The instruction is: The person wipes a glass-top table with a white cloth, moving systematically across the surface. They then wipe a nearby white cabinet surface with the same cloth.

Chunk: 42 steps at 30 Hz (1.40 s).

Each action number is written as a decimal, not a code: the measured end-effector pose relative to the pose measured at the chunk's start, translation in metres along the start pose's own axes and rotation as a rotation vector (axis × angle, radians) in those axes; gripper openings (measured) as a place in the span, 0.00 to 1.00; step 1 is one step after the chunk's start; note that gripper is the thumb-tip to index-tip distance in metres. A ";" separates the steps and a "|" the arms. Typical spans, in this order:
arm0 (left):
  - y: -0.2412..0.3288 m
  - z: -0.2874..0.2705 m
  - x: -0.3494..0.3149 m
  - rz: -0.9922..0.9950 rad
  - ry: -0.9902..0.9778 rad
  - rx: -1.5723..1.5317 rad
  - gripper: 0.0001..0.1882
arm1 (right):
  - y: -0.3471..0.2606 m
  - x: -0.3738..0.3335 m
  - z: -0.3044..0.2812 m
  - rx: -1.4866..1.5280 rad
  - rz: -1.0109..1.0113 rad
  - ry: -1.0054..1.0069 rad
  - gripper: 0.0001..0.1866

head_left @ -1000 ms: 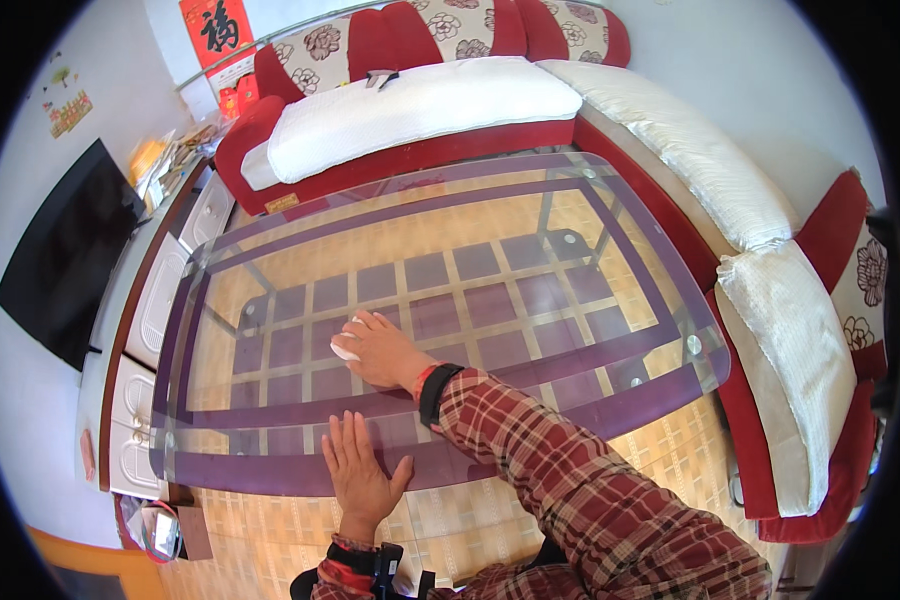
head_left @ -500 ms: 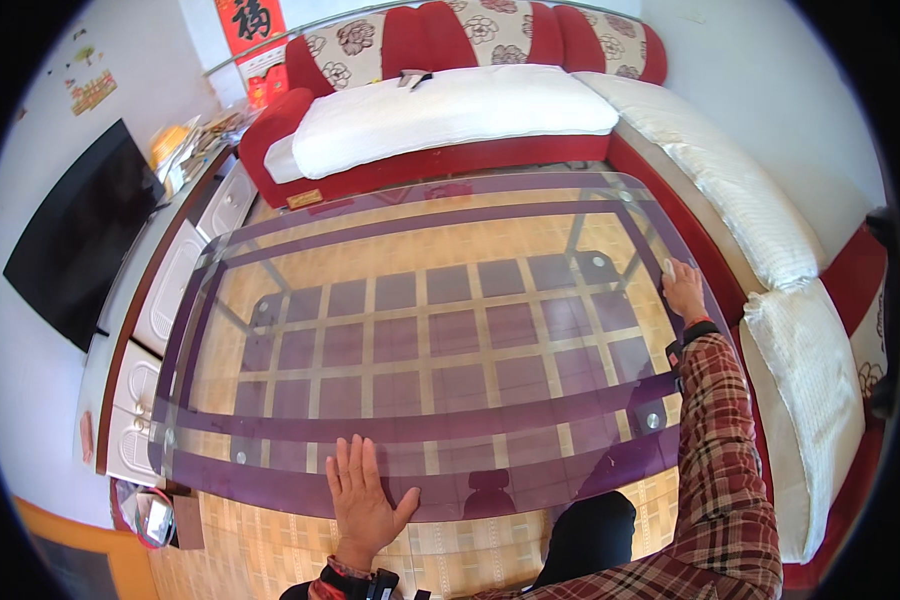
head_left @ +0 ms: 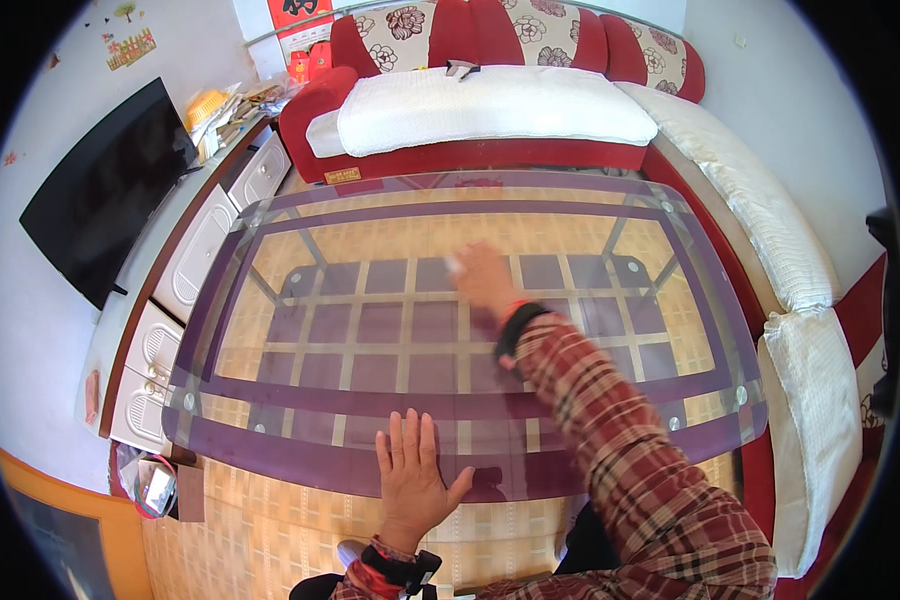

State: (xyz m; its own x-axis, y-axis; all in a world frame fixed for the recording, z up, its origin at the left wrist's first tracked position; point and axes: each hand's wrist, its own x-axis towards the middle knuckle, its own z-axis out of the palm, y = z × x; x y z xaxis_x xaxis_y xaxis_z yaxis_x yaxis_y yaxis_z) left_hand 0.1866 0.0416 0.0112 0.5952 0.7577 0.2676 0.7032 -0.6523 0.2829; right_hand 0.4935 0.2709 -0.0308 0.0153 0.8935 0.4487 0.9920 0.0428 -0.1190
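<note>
My left hand (head_left: 416, 486) lies on the near edge of a glass coffee table (head_left: 440, 405), fingers stretched out, with nothing in it. Over the middle of the glass top, my right hand (head_left: 486, 278) is smeared by motion, its arm reaching across. A small white thing (head_left: 455, 266), perhaps a folded tissue or cloth, shows at its fingertips; its kind is too blurred to tell. The tabletop has purple borders, and a shelf with purple squares (head_left: 378, 330) is visible through it.
A red sofa (head_left: 480, 158) with white covers runs along the far side and the right. At the left stands a white cabinet (head_left: 192, 262) bearing a black television (head_left: 110, 195) and piled papers (head_left: 232, 115). A cardboard box (head_left: 188, 490) sits on the floor near the table's left corner.
My right hand has swept from the table's right edge leftward to its middle, carrying the white thing. My left hand stays flat at the near edge. The view has shifted a little.
</note>
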 end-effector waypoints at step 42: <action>-0.006 0.001 0.000 -0.013 -0.006 -0.071 0.53 | -0.131 0.084 0.036 0.082 -0.198 -0.293 0.22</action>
State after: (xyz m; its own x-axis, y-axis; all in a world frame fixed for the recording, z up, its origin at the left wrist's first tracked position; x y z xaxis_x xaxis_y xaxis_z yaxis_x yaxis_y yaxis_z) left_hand 0.1825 0.0460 0.0085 0.5889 0.7658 0.2582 0.6816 -0.6423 0.3506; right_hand 0.3606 0.3566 -0.0089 -0.2250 0.9540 0.1984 0.9585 0.2533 -0.1311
